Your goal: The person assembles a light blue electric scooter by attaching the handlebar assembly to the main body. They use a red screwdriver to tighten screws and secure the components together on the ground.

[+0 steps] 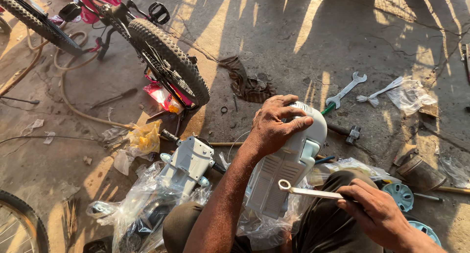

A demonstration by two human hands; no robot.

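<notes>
Grey plastic housing gripped above the lap, spanner in the other hand

Grey plastic housing (pixel 289 165), ribbed on its lower face and rounded at the top, stands tilted over the person's knees, its lower end resting among crumpled clear plastic wrapping (pixel 267 228). The left hand (pixel 274 125) lies over its rounded top end, fingers (pixel 293 121) curled and clamped on the shell. The right hand (pixel 379 214) is closed around the handle of a slim silver ring spanner (pixel 308 191), whose ring end sits just at the lower edge of the housing; whether it touches the plastic cannot be told.

To the left, on the concrete floor (pixel 274 32), a second grey moulded part (pixel 188 162) with pale blue knobs lies on more clear wrapping, near a yellow plastic bag (pixel 142 140). Beyond it stands a pink bicycle (pixel 98 3), its knobbly rear tyre (pixel 171 59) touching the floor beside a red packet (pixel 164 97). A dark rag (pixel 247 81) lies near the middle. Right of the housing's top end are an open-ended spanner (pixel 346 89), a hammer (pixel 345 131) and a white flat tool (pixel 379 92) beside a clear bag (pixel 411 95). Two pale blue wheel discs (pixel 401 194) lie by the right knee, and part of another bicycle wheel (pixel 19 223) shows at the lower left corner.
</notes>
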